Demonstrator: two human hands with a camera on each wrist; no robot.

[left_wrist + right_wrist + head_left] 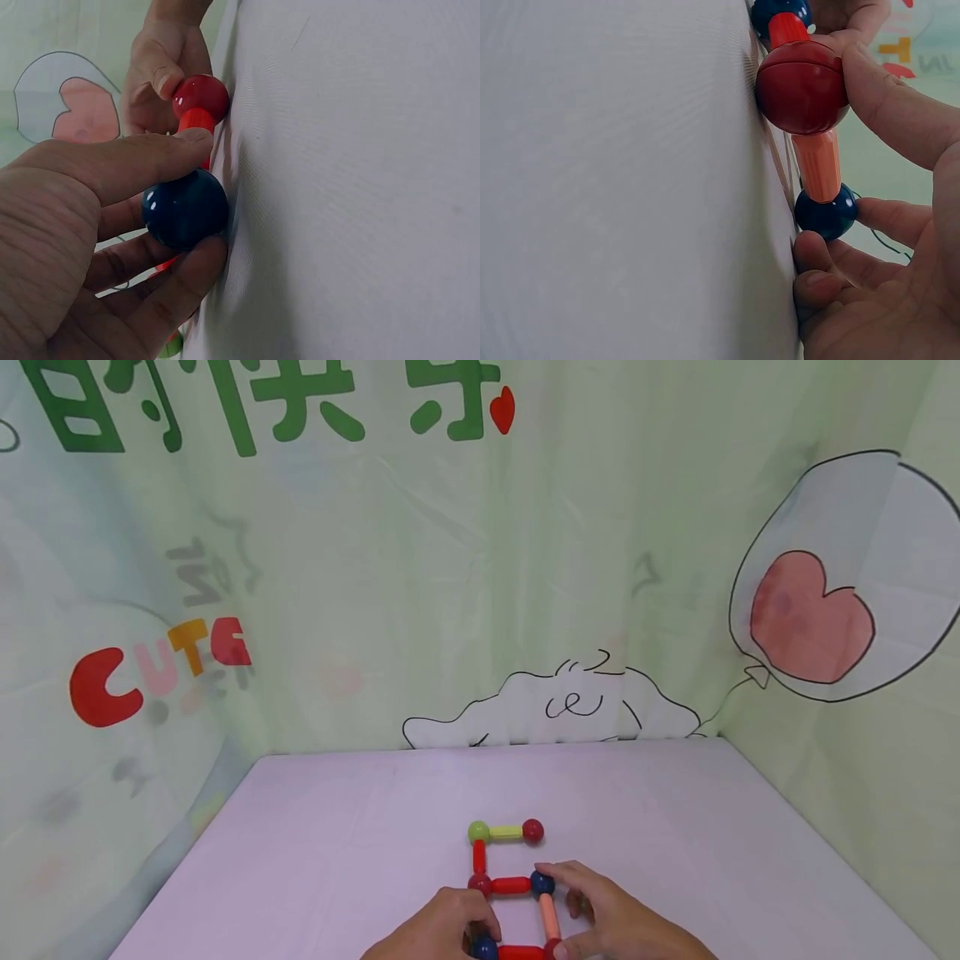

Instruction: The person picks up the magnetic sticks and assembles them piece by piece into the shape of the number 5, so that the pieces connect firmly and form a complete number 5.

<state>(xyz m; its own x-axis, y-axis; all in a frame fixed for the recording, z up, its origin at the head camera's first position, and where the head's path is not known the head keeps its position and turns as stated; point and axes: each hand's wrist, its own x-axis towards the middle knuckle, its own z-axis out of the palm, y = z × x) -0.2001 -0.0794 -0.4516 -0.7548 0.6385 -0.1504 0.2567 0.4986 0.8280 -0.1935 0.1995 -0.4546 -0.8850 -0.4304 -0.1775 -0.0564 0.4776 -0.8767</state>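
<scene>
A figure of magnetic sticks and balls lies flat on the table, shaped like a square with an arm on top. My left hand (pixel 442 927) grips the blue ball (pixel 185 210) at the square's near left corner, thumb beside the red stick (pixel 521 952). My right hand (pixel 611 914) spans the right side: its thumb presses the near red ball (pixel 802 88), and a fingertip touches the far blue ball (pixel 542 882). An orange-pink stick (pixel 819 166) joins those two balls. The left side of the square is mostly hidden behind my left hand.
Beyond the square, a red stick (pixel 479 857) leads to a green ball (pixel 478 832), then a yellow-green stick (pixel 506 832) and a red ball (pixel 533 830). A printed curtain (pixel 360 610) hangs behind the pale table (pixel 337 827).
</scene>
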